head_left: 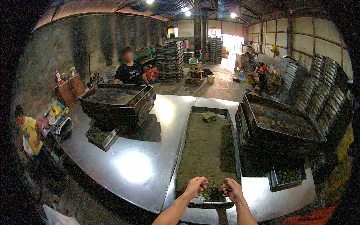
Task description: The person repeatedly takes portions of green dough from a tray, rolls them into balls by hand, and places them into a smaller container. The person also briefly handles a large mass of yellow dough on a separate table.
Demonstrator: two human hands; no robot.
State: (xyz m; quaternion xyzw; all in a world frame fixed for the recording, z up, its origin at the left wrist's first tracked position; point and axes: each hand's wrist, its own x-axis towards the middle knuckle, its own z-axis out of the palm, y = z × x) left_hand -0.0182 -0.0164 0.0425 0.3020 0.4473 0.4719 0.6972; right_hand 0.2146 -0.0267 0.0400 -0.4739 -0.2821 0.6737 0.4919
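A long black-rimmed tray (182,150) lies on the metal table, filled with a flat greenish-brown slab (204,150) with cracks across it. The slab is broken and crumbly at its near end. There, my left hand (196,187) and my right hand (233,189) are over the tray, facing each other a short way apart. Fingers of both hands are curled in. What they hold, if anything, I cannot make out. A loose broken piece (210,117) rests on top of the slab at the far end.
Stacked trays (116,101) stand on the table (150,183) at left, more stacked trays (281,116) at right. Small trays sit beside each stack: one (101,137) left, another (288,176) with dark lumps right. A person (131,73) stands beyond the left stack; another (32,135) is far left.
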